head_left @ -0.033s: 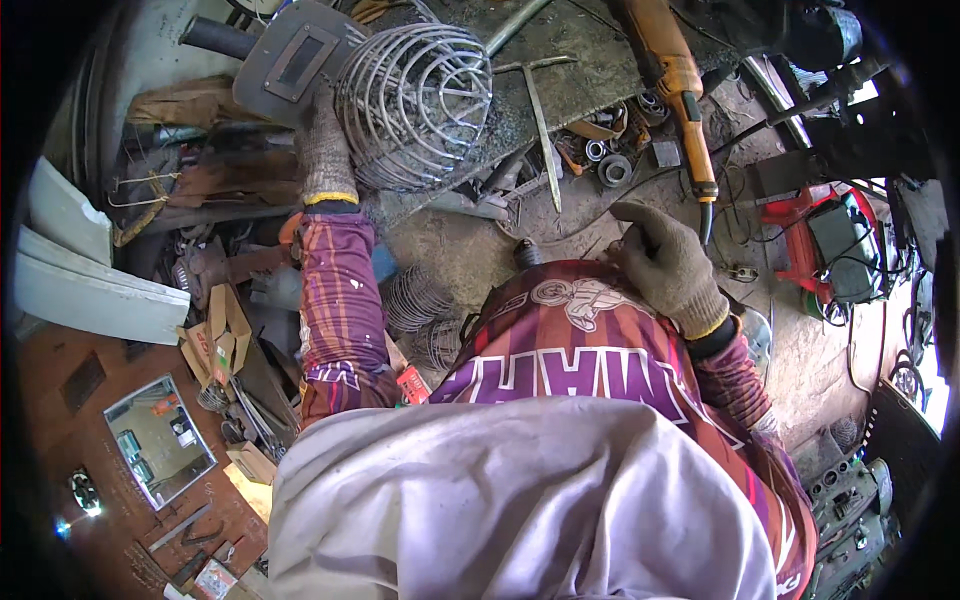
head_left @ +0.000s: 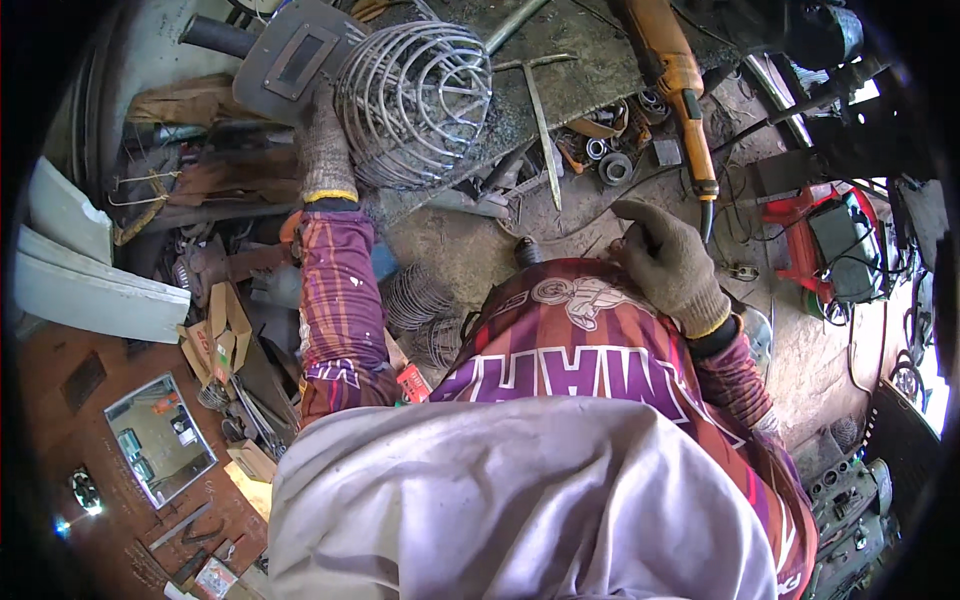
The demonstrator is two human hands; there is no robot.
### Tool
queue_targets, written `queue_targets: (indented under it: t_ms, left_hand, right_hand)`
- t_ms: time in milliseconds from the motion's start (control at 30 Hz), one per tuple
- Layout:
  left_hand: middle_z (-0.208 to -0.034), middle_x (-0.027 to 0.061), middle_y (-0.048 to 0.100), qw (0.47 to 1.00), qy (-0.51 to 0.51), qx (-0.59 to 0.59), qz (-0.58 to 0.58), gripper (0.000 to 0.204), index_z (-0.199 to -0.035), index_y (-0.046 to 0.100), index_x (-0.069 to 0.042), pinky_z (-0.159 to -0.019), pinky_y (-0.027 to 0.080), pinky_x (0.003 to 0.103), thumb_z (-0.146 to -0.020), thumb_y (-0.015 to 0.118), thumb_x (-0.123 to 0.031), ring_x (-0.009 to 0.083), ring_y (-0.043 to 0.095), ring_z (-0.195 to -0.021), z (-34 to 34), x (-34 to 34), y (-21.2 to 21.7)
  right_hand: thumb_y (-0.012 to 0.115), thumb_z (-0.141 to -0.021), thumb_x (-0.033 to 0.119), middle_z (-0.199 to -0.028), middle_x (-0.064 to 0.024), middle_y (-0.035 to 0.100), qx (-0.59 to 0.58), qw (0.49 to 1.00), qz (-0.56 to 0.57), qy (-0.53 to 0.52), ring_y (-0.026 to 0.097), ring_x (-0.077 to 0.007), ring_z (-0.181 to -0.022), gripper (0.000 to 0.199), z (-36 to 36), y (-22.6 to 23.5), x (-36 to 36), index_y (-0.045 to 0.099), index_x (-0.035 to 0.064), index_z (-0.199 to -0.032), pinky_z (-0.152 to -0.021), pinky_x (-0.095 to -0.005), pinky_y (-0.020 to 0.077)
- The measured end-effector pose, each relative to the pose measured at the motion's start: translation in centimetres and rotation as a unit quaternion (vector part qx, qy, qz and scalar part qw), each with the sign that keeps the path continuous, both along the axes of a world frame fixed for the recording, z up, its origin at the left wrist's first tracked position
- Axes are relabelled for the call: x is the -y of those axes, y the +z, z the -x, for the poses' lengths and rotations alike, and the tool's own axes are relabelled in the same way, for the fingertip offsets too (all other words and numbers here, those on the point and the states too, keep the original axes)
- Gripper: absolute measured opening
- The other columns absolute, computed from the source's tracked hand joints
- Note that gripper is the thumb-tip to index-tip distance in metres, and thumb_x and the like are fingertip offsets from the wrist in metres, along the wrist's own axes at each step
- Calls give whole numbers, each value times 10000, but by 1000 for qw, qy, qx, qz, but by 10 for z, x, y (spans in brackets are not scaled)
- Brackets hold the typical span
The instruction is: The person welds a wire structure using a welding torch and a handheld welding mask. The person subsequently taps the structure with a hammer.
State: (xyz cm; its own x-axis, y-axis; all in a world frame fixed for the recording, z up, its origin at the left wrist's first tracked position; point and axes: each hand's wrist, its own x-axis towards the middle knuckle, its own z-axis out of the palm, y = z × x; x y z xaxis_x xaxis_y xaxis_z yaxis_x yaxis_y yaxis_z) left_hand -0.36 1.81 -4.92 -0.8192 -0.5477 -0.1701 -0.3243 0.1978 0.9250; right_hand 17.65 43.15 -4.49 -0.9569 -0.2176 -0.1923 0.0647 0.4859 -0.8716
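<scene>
The left hand (head_left: 322,150), in a grey knitted glove with a yellow cuff, is reaching to the far left of the grimy grey metal counter (head_left: 580,75) and pressing against the side of a round cage of bent silver wire rings (head_left: 415,100). Its fingers are lying closed against the cage's left edge, just where a dark grey welding face shield with a rectangular window (head_left: 295,60) is leaning beside it; whether they are truly curling around a wire, I cannot tell.

Over on the right, the right hand (head_left: 670,262), gloved the same way, is hovering near the body, fingers curled closed around something slim, possibly a rod or holder, though it is too hidden to name. Just beyond it, a long orange and yellow angle grinder (head_left: 680,85) is lying on the counter, its black cable trailing toward the near edge. A flat steel T-shaped piece (head_left: 540,120) is resting between cage and grinder, with small steel rings and bearings (head_left: 610,160) scattered near.

Judging from this, steadying is the job: the left hand should be bracing the cage low and firm so it is not rolling, keeping the glove clear of any joint being worked. A red box-shaped machine (head_left: 830,245) is sitting far right.
</scene>
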Motion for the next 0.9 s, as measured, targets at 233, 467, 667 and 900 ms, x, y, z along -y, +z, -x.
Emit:
queue_targets:
  t_ms: [233,467,667,900]
  left_hand:
    - [-1304,161,561,997,-43,-3,71,774,-1368,445,15,-896,493,375,-866,605,-552,270,589,-1102,5,18,-10]
    - [-1306,144,563,998,-70,-5,-5,753,-1363,462,12,-891,498,366,-863,649,-519,247,594,-1091,-5,9,0]
    - [-1293,149,568,996,-59,-56,-33,788,-1361,463,10,-883,506,385,-829,696,-521,260,598,-1086,-5,-12,3]
    - [-1295,191,567,995,-55,-30,78,770,-1314,513,26,-923,465,396,-847,616,-576,310,578,-1118,0,5,-8]
  right_hand:
    - [652,-878,350,-773,-109,639,-1,999,33,-26,636,-218,-723,497,20,-33,18,581,-24,-1198,-681,-339,492]
    - [523,-924,515,-873,-133,654,182,973,141,-20,634,-244,-783,623,87,-77,84,582,-60,-1154,-729,-361,499]
    - [483,-962,408,-792,-92,639,127,974,146,-120,606,-195,-687,459,78,-68,92,603,-23,-1063,-651,-311,478]
    - [483,-974,213,-696,-80,554,-48,964,216,-148,560,-171,-615,307,4,-55,68,577,-5,-1168,-596,-316,457]
